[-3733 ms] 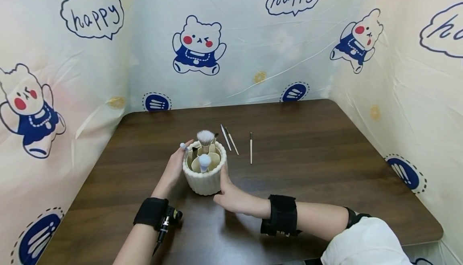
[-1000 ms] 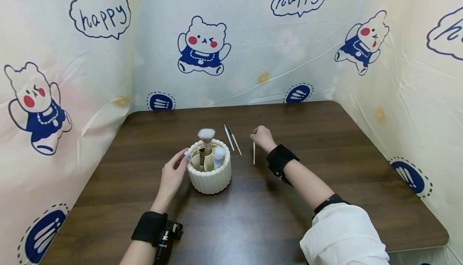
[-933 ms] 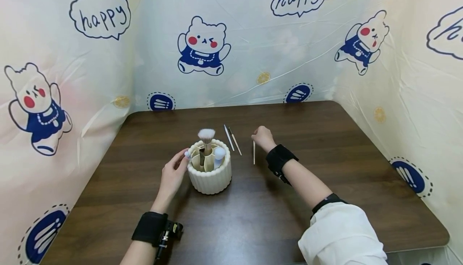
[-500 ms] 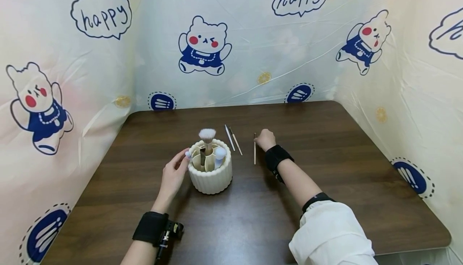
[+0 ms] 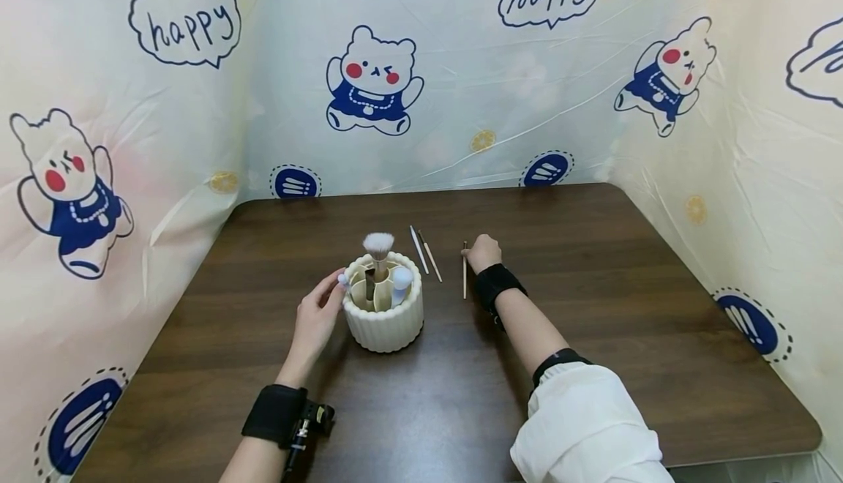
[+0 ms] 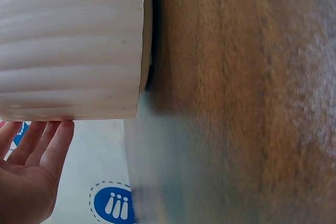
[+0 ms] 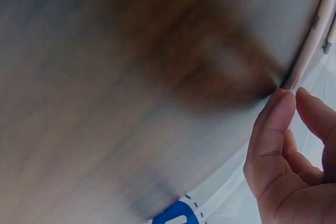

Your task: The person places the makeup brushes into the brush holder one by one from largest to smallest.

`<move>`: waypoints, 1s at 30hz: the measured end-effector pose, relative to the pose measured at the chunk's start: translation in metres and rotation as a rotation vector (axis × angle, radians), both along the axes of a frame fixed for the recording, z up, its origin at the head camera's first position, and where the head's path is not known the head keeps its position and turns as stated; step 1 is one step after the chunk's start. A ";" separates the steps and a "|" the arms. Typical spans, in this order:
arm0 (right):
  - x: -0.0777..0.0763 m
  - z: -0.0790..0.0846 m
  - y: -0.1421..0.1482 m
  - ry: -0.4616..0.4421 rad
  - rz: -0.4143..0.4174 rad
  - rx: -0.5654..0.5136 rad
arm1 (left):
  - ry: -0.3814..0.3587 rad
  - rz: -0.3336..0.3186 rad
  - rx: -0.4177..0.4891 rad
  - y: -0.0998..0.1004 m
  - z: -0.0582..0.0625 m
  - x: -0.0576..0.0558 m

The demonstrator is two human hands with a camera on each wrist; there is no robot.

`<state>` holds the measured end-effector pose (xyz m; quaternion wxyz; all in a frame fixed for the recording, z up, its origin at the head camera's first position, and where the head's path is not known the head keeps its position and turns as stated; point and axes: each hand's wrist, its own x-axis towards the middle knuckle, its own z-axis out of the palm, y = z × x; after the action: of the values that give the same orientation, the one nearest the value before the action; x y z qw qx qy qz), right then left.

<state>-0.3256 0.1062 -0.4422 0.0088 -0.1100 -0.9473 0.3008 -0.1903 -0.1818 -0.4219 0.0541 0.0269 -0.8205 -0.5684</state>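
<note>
My left hand (image 5: 316, 313) rests with its fingertips against the left side of a cream, ribbed makeup brush holder (image 5: 385, 331). In the left wrist view those fingers (image 6: 59, 148) lie nearly straight along the holder's wall (image 6: 68, 51). Inside its compartments stand a fluffy white-tipped brush (image 5: 378, 243), a pale blue brush (image 5: 400, 284) and a dark one. Right of the holder, my right hand (image 5: 484, 252) pinches a thin makeup brush (image 5: 465, 282) near its dark far end. The right wrist view shows thumb and index fingertips (image 7: 282, 109) meeting at that brush.
Two more slim brushes lie between holder and right hand: a white one (image 5: 418, 249) and a wooden-handled one (image 5: 431, 256). All stand on a dark brown wooden table (image 5: 593, 322). Printed cloth (image 5: 448, 102) hangs around its back and sides.
Since the oldest frame the holder has turned, and my right hand has left it for the thin brush. Over the last second that hand shifts slightly right and nearer, baring the brush's dark end.
</note>
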 end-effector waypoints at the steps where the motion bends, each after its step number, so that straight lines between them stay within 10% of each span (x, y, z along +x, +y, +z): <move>1: 0.000 -0.001 0.000 0.010 -0.004 0.006 | -0.003 0.000 0.001 0.000 0.000 0.000; 30: 0.002 0.003 0.000 -0.045 0.011 0.099 | 0.009 0.014 -0.026 0.000 -0.002 0.001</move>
<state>-0.3235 0.1059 -0.4393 -0.0087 -0.1110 -0.9615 0.2513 -0.1897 -0.1816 -0.4236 0.0620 0.0295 -0.8275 -0.5573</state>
